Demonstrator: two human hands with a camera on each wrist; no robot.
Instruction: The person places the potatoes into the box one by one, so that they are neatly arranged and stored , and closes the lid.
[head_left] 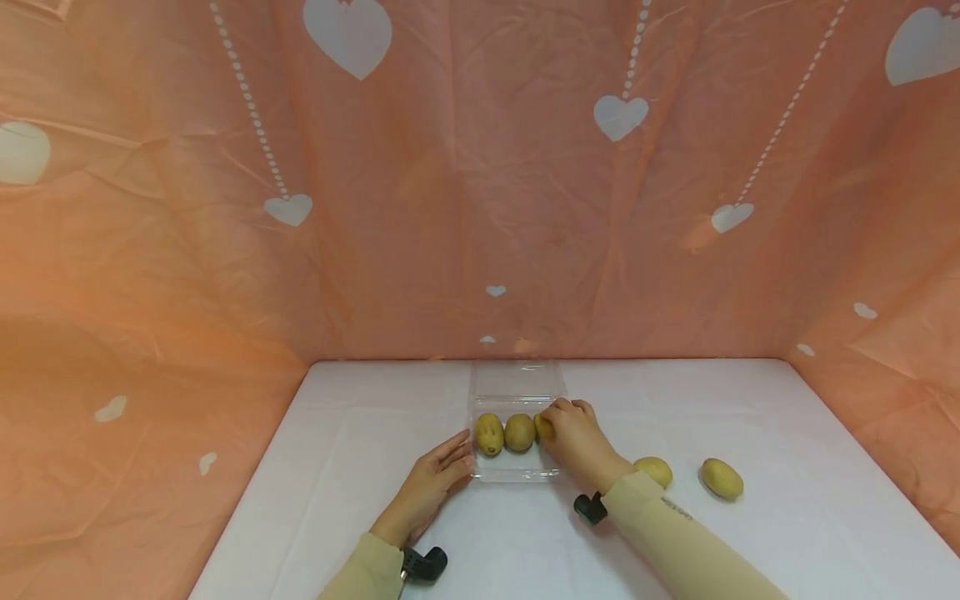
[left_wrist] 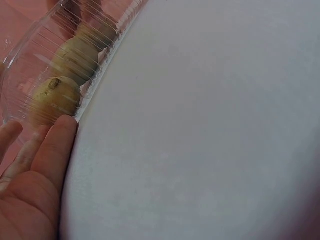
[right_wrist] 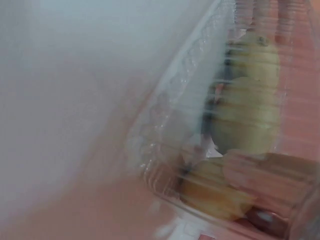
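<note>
A clear plastic clamshell box (head_left: 517,476) lies on the table with its lid (head_left: 517,380) folded back, away from me. Inside, side by side, sit a yellow-brown kiwi (head_left: 489,434) at the left and another kiwi (head_left: 520,432) in the middle. My right hand (head_left: 577,437) holds a third kiwi (head_left: 544,427) at the box's right end; the right wrist view shows this kiwi (right_wrist: 212,190) through the ribbed wall, with fingers on it. My left hand (head_left: 431,483) touches the box's left side, its fingers fairly straight in the left wrist view, close to the nearest kiwi (left_wrist: 55,97).
To the right of the box, two loose kiwis lie on the white table (head_left: 337,467): one kiwi (head_left: 654,472) partly behind my right forearm, the other kiwi (head_left: 722,479) farther right. An orange curtain (head_left: 450,208) with pale hearts stands behind and at both sides.
</note>
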